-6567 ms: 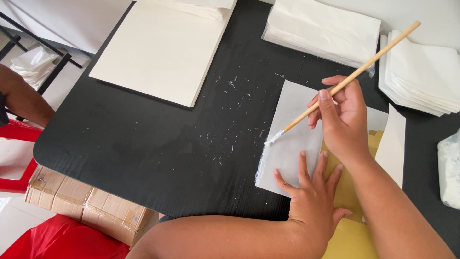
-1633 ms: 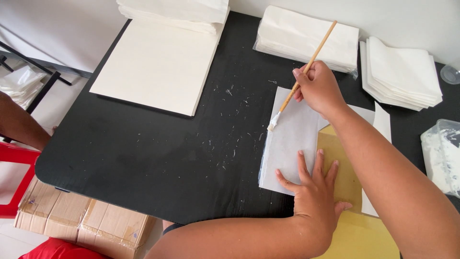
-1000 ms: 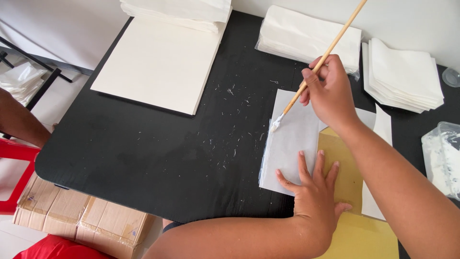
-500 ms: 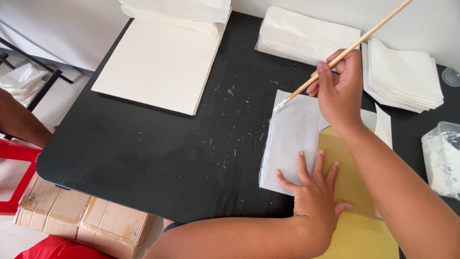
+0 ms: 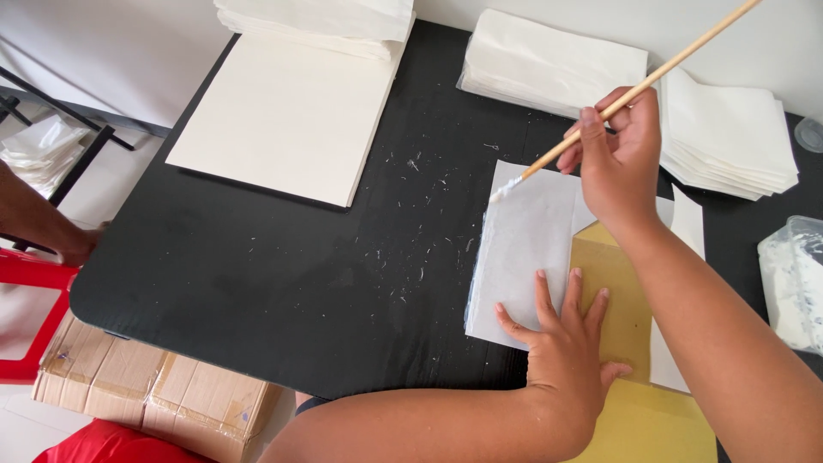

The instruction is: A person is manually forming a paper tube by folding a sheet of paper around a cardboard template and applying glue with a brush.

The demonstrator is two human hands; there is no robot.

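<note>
Left hand (image 5: 561, 343) lies flat, fingers spread, pinning the white paper sheet (image 5: 523, 240) on the black table (image 5: 283, 283); right hand (image 5: 621, 154) — grip closed on the wooden brush (image 5: 626, 93) — touches its upper edge. Light, even strokes seem best.

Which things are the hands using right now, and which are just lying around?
In use: brush in right hand; white sheet under left hand; yellow card.
Lying about: paper stacks, white board, plastic tub, cardboard boxes.

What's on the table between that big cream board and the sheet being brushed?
In the head view, only bare black table flecked with small white scraps lies between the cream board and the white sheet.
</note>
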